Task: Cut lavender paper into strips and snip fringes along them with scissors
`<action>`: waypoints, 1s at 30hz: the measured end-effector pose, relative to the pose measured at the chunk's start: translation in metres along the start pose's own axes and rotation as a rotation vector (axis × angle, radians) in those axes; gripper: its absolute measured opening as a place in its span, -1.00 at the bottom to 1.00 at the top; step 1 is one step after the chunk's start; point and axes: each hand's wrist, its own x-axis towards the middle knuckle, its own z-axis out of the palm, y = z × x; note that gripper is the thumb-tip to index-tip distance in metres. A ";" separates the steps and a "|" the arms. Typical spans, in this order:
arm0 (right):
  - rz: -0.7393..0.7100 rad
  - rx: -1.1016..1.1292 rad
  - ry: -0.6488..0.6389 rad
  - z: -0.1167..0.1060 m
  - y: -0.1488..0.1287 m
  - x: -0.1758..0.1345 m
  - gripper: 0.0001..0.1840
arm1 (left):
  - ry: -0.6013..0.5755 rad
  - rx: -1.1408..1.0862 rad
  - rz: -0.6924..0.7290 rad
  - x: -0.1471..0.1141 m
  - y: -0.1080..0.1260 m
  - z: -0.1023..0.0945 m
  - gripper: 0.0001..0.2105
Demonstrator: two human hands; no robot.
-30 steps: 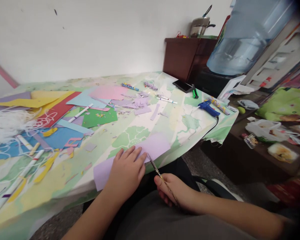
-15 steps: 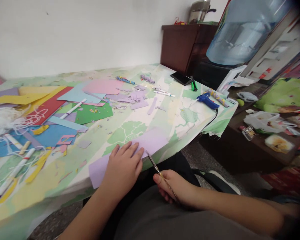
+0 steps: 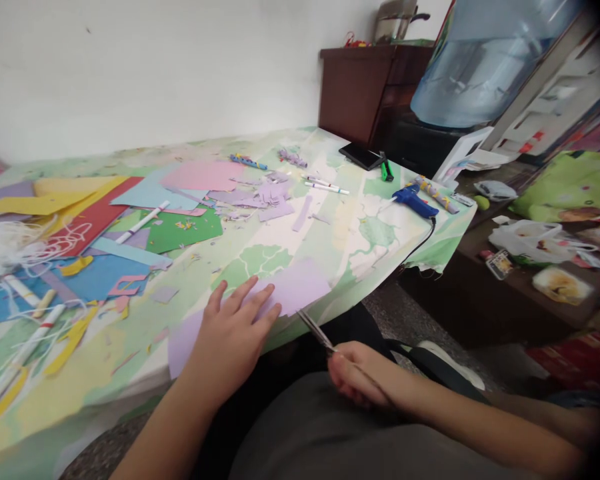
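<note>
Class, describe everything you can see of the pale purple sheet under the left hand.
The pale purple sheet is long, plain and looks like paper. It lies along the near edge of the patterned tablecloth, slanting so that its right end is farther away. The spread left hand rests over its middle, hiding that part. The tips of the scissors are at its near edge; whether they touch it is unclear.

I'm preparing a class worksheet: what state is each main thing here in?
Purple sheet: flat, under left hand.
Scissors: held in right hand, tips near the sheet's edge.
White string: tangled.
Purple scraps: loose, scattered.
Phone: flat, screen dark.
Glue gun: lying down, cord attached.
Water bottle: partly filled.
</note>
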 end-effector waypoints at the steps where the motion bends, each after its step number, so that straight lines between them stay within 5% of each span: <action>1: -0.025 0.014 0.010 -0.008 0.001 -0.004 -0.43 | 0.026 0.023 0.013 0.000 -0.005 -0.001 -0.76; 6: -0.255 0.109 0.254 -0.052 0.007 -0.013 -0.46 | 0.157 0.126 -0.052 -0.014 -0.035 -0.014 -0.66; 9: -0.287 -0.235 0.313 -0.077 -0.001 -0.012 -0.55 | 0.203 -0.011 -0.370 -0.029 -0.020 -0.029 -0.69; 12: -0.343 -0.759 0.395 -0.097 -0.020 -0.006 -0.65 | 0.120 -0.740 -0.697 -0.028 0.027 -0.032 -0.84; 15: -0.511 -0.998 0.385 -0.104 -0.049 0.011 -0.67 | -0.142 -1.593 -1.133 -0.003 0.068 -0.016 -0.78; 18: -0.781 -1.061 0.206 -0.095 -0.079 0.041 -0.68 | -0.075 -2.027 -1.345 0.026 0.074 0.004 -0.68; 24: -0.925 -1.155 0.003 -0.067 -0.102 0.093 -0.66 | 0.049 -2.028 -1.673 0.040 0.060 0.017 -0.57; 30: -0.905 -1.111 0.000 -0.062 -0.084 0.075 -0.65 | 0.180 -1.920 -1.656 0.025 0.061 0.019 -0.67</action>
